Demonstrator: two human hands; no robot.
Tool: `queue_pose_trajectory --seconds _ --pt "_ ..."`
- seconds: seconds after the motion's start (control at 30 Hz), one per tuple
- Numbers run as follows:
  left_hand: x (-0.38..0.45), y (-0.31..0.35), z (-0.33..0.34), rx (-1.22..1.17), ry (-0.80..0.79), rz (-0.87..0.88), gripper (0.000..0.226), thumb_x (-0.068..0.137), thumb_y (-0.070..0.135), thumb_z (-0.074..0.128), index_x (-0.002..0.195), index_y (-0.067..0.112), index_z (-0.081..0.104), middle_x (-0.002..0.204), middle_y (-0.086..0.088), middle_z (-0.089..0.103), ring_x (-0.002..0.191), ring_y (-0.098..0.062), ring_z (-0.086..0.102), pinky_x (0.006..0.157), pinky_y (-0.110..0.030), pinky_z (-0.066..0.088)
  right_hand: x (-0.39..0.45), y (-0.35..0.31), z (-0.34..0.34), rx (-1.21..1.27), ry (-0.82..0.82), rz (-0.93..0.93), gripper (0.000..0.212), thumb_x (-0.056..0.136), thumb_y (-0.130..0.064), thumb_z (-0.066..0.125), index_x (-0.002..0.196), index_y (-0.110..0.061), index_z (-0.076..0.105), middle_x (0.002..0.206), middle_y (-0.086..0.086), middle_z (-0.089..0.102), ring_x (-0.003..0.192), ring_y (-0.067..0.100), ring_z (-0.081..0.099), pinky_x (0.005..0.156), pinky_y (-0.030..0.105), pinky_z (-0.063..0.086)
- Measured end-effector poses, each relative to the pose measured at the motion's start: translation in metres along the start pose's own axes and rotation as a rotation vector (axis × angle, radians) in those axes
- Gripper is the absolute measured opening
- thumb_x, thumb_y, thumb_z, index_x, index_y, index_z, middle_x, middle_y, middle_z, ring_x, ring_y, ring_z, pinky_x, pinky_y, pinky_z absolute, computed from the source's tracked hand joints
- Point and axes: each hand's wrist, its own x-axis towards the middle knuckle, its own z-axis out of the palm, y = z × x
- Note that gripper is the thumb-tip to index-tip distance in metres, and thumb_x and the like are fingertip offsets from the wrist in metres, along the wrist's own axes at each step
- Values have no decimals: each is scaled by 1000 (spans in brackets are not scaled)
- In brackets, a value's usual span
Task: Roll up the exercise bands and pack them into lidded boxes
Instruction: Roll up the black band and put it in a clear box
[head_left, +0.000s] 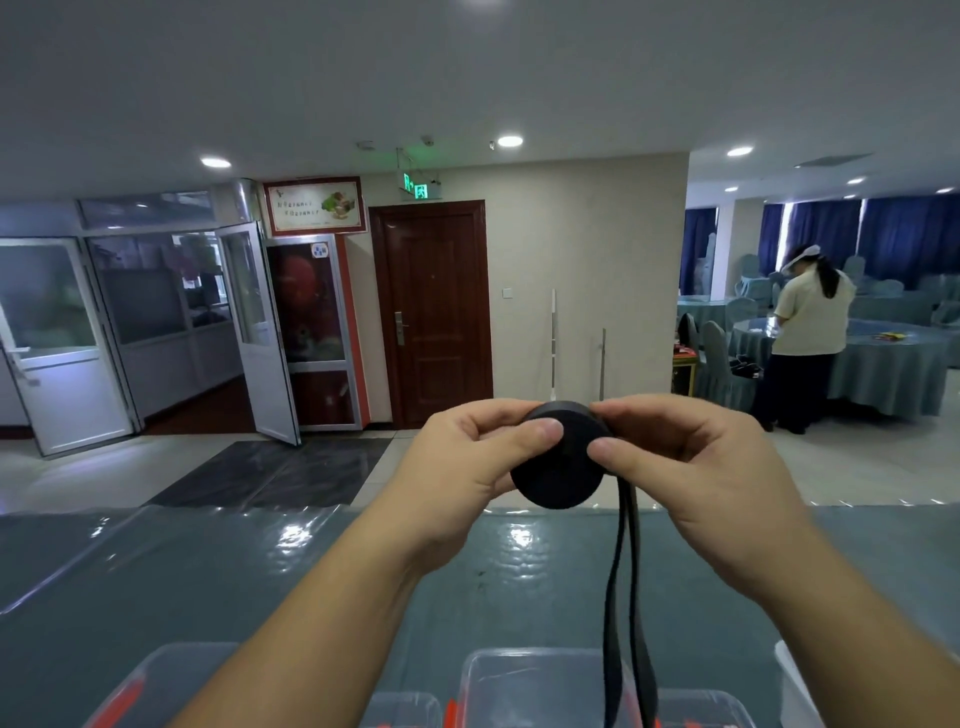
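Note:
I hold a black exercise band (558, 470) up in front of me, wound into a thick round roll. My left hand (467, 467) grips the roll from the left with the thumb on its face. My right hand (691, 467) pinches it from the right, thumb pressed on the roll's edge. Two loose strands of the band hang down from the roll to the bottom of the view. Below them stand clear plastic boxes (498, 675) with orange parts, seen only in part.
A table with a glossy grey-blue cover (260, 571) spreads under my arms. Another clear box (166, 670) sits at the lower left. Far right, a person (808, 332) stands at a round covered table. A dark wooden door (436, 312) faces me.

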Motion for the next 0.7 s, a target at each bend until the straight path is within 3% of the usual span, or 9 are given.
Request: queue_pose_trajectory --seconds 0.1,0.23,0.33,0.47,0.57,0.63,0.7 --pt "-1 -5 3 -64 20 6 34 81 24 75 111 7 77 107 -13 80 100 -22 77 85 -31 61 -3 3 1 26 19 34 34 83 -2 78 112 -21 80 104 -5 82 101 12 78 92 25 60" --pt "-2 2 -3 175 -67 -32 27 86 11 79 112 8 74 103 -13 80 98 -26 78 84 -31 62 -2 -1 -8 -102 -69 55 33 85 -2 78 111 -23 80 103 -9 82 102 9 77 93 23 59" --pt "-2 6 -4 151 -64 5 27 87 4 77 114 6 74 104 -15 80 98 -29 78 83 -32 63 -1 -2 -3 -24 23 15 29 82 -4 80 106 -21 80 98 -7 82 96 10 78 89 20 60" --pt "-4 -1 3 -35 -7 24 36 79 14 80 114 6 72 108 -17 79 102 -33 77 88 -37 63 -4 -1 3 108 81 10 34 79 -11 77 111 -19 79 101 -4 82 98 12 78 88 23 60" --pt "-6 -4 0 74 -55 10 30 85 11 80 115 11 74 109 -15 79 105 -33 76 97 -41 60 -3 -2 -5 -7 -37 33 33 85 -1 76 112 -21 79 103 -7 82 101 10 77 92 22 59" --pt "-6 0 -2 130 -78 1 27 89 11 76 116 9 74 108 -15 79 103 -30 77 93 -39 62 -1 -5 -6 -75 -98 32 33 85 -2 77 111 -23 79 103 -9 82 101 9 77 92 21 59" --pt "-5 2 -2 70 -61 8 31 86 16 76 115 6 74 107 -16 79 102 -29 77 89 -37 62 -2 -5 -3 -10 -34 0 30 80 -8 79 107 -21 80 99 -6 82 97 11 78 88 20 60"
